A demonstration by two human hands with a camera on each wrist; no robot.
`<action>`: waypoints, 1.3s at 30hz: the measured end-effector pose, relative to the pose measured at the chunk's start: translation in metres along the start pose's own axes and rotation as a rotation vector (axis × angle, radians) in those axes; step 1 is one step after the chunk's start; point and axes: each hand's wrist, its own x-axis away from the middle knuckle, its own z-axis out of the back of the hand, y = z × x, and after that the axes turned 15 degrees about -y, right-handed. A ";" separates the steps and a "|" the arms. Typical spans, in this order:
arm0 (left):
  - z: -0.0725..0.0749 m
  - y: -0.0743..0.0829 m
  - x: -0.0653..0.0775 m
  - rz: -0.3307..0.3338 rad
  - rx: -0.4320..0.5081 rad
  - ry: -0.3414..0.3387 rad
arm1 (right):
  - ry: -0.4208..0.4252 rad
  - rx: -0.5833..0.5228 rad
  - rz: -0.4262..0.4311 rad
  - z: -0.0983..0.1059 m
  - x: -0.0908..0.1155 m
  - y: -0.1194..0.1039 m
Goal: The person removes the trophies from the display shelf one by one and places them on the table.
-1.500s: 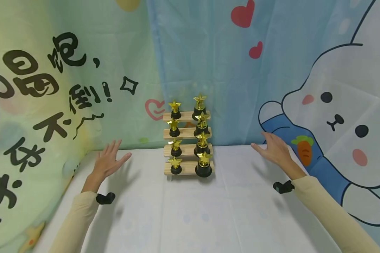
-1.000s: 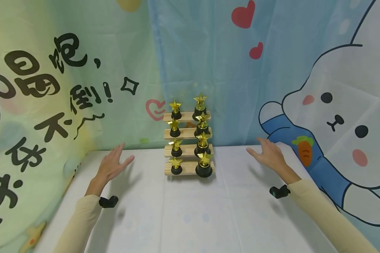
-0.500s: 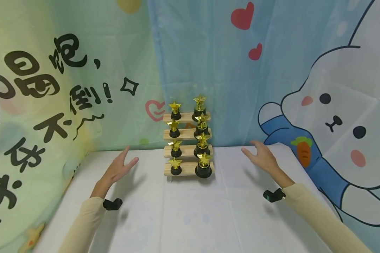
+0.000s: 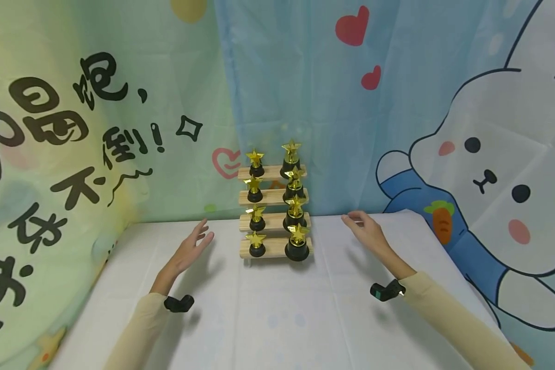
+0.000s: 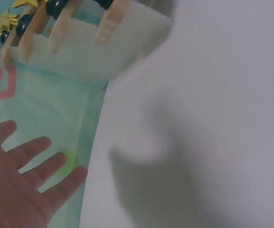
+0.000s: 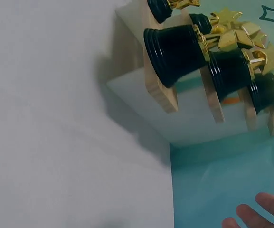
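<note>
A stepped wooden display rack (image 4: 274,247) stands at the middle of the table's far side, its tiers bearing gold star trophies on black bases. Small ones such as the front small trophy (image 4: 256,245) line its left; bigger ones such as the front large trophy (image 4: 298,243) line its right. To the left of the rack my left hand (image 4: 189,252) hovers over the table, fingers spread and holding nothing. My right hand (image 4: 366,231) is raised on the other side, fingers loosely bent, touching nothing. In the right wrist view only some fingertips (image 6: 258,213) show, apart from the rack.
A white cloth covers the table (image 4: 277,318). Right behind it hangs a printed curtain (image 4: 277,77) with a cartoon rabbit and black lettering. A small black device (image 4: 179,303) is strapped to the left wrist, another black device (image 4: 386,290) to the right.
Both hands have moved inward toward the rack, the left one rightward and the right one leftward. The right fingers have bent a little. The rack and trophies stay in place.
</note>
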 end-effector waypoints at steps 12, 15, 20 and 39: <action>-0.021 0.002 -0.015 -0.067 0.192 -0.049 | 0.006 -0.121 -0.025 -0.020 -0.001 -0.010; -0.026 0.002 -0.018 -0.092 0.272 -0.088 | 0.002 -0.159 -0.036 -0.025 0.000 -0.017; -0.032 0.003 -0.021 -0.132 0.390 -0.148 | -0.016 -0.226 -0.030 -0.035 0.001 -0.029; -0.058 0.010 -0.035 -0.221 0.557 -0.274 | -0.073 -0.267 0.090 -0.064 0.007 -0.049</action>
